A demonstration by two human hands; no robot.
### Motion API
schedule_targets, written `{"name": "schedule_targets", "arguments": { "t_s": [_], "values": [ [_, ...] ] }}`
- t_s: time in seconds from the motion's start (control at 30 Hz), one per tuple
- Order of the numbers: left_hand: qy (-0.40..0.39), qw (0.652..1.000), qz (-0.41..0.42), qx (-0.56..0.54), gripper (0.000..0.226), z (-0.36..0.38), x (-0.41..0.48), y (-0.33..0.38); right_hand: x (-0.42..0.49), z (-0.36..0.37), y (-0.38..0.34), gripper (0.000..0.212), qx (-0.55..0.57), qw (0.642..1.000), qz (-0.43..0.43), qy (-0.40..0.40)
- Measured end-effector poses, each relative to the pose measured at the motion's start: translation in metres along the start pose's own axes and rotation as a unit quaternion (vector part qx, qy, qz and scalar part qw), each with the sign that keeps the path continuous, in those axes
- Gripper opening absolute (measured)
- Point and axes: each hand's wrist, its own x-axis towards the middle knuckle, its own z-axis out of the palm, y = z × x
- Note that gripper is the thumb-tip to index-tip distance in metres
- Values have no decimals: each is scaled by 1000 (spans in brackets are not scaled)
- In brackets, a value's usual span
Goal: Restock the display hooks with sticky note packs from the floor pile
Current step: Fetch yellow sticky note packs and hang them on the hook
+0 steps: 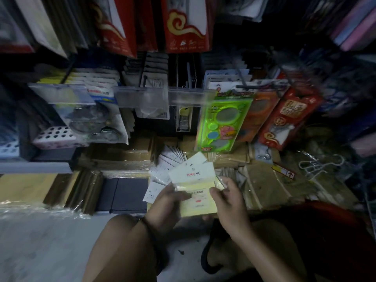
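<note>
Fingers (178, 197) of our left hand (162, 206) curl round the near-left edge of a fanned stack of packs (198, 202), thumb on top. Our right hand (231, 202) pinches the stack's right edge between thumb and curled fingers, so both hands are clamped on it. We hold the packs low, just beyond our knees (114, 241) and over the pile (168, 159), where more packs lie spread on plastic-wrapped brown bundles (122, 159). The held packs are flat rectangles, pale yellow pads under glossy film with white header cards. Their red print is too blurred for us to read. Open room lies on the grey floor (40, 241) at left. Ahead, hanging goods crowd close: a green stencil card (221, 121) dangles just past the stack's far edge, with red packets (284, 117) beside it. Hooks (144, 80) jut out as thin dark rods above clear label strips (142, 96), mostly buried under what hangs on them. The packs overlap, so we cannot tell how many we hold. Darkness swallows the right side.
</note>
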Motion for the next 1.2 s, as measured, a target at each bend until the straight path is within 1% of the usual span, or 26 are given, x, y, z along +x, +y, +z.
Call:
{"name": "schedule_targets", "arguments": {
  "t_s": [0.1,0.17,0.2,0.27,0.3,0.4,0.5,0.6,0.7,0.9,0.97,1.1,1.17,1.2],
  "values": [
    [-21,999,28,2,48,9,-28,9,-22,6,-23,21,21,999,-19,22],
    [-19,998,49,20,39,12,-47,17,-33,10,-34,16,-11,999,-43,22],
    [-8,998,62,33,39,13,-55,23,-37,10,-41,21,-38,998,-52,25],
    [10,993,97,69,40,17,-71,35,-43,9,-56,42,-64,995,-67,27],
    [23,989,117,91,41,21,-79,41,-44,8,-64,44,-60,995,-75,22],
    [67,972,174,143,42,32,-98,60,-50,8,-100,28,-60,989,-134,19],
    [90,951,242,170,46,50,-117,82,-55,5,-136,28,-65,980,-184,29],
    [102,924,305,207,40,74,-138,111,-58,2,-176,27,-54,976,-210,28],
    [90,899,355,241,38,103,-161,142,-61,-2,-218,40,-39,969,-237,57],
    [70,842,455,280,43,159,-204,210,-68,-11,-312,60,-29,946,-311,83],
    [71,827,472,296,43,177,-217,231,-68,-13,-342,69,-33,938,-335,82],
    [55,818,472,323,43,204,-240,269,-71,-20,-399,85,-17,911,-403,82],
    [46,808,481,337,45,215,-250,289,-68,-23,-426,84,12,899,-433,69],
    [42,802,490,341,44,220,-255,299,-63,-24,-438,80,26,895,-442,59]
  ]
}}
